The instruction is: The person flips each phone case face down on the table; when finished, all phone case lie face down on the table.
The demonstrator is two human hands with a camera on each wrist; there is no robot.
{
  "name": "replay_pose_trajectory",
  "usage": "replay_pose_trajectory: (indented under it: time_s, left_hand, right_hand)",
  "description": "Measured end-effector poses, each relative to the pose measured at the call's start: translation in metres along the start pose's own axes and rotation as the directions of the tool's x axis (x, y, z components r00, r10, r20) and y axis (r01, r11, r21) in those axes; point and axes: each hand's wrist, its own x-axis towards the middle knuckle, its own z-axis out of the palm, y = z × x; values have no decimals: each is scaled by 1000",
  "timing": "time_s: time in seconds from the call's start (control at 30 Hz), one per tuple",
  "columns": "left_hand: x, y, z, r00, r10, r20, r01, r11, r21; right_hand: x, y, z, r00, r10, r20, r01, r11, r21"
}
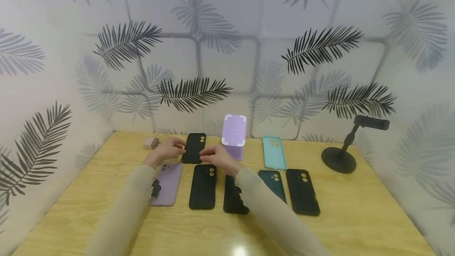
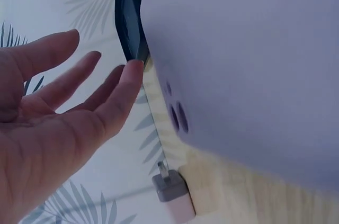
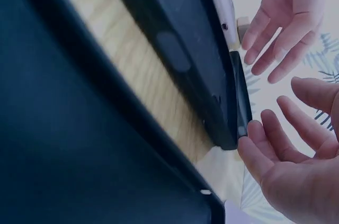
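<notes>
A black phone case [image 1: 194, 145] lies at the back of the table, between my two hands. At its left edge hovers my left hand [image 1: 166, 151], fingers loosely bent and holding nothing. My right hand [image 1: 222, 159] is at its lower right corner, thumb and fingers apart, also holding nothing. Below the left wrist is a lilac phone case [image 1: 170, 183], which fills much of the left wrist view. A second black case [image 1: 202, 188] lies in front, between the forearms. Another black case [image 1: 232, 202] is partly covered by my right forearm.
Rightward lie a dark green case [image 1: 273, 183], a black case [image 1: 303, 192] and a light blue case [image 1: 274, 153]. A lilac panel with white corners [image 1: 234, 130] stands near the wall. A pink plug [image 1: 151, 142] is at back left, a black stand [image 1: 339, 160] at right.
</notes>
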Motion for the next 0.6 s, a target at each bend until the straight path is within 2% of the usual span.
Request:
replay_pose_trajectory:
  time_s: [0.3,0.47,0.6]
  left_hand:
    - [1,1,3,997,-80,-16,81,994,79]
    - [5,1,6,995,-103,-20,103,994,38]
    - [10,0,8,995,-97,-38,99,994,55]
  right_hand:
    - [11,10,-2,995,16,98,-14,1000,-17]
    - [12,13,-4,990,21,139,-24,1000,20]
    - [12,15,-5,987,33,154,-43,997,58]
